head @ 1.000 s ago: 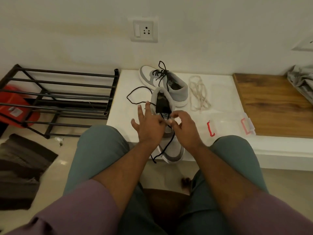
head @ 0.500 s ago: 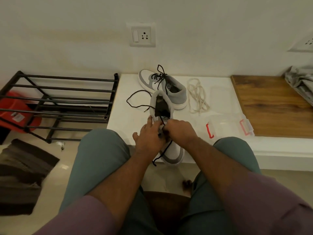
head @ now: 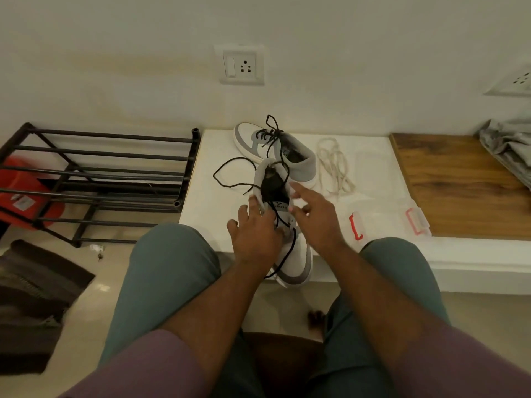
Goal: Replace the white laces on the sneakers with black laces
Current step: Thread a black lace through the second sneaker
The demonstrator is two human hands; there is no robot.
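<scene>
A white and grey sneaker (head: 297, 261) lies on the white ledge (head: 212, 214), with its toe over the front edge toward me. A black lace (head: 230, 165) trails from it in loops to the left, and another stretch hangs down between my hands. My left hand (head: 254, 235) rests on the sneaker's left side with the fingers spread. Over the sneaker's right side, my right hand (head: 314, 218) hovers with loose fingers and holds nothing. A second sneaker (head: 298, 163), laced in black, stands behind. The white laces (head: 333, 168) lie to its right.
A clear plastic box with red clasps (head: 385, 222) sits on the ledge near my right knee. A wooden board (head: 459, 182) and a grey cloth (head: 508, 145) are at the right. A black shoe rack (head: 100, 173) stands at the left, with a dark mat (head: 31, 297) on the floor.
Half a second ago both hands were bunched together at the lace over the sneaker's tongue. Now my right hand has lifted off to the right with fingers spread, and my left fingers have splayed.
</scene>
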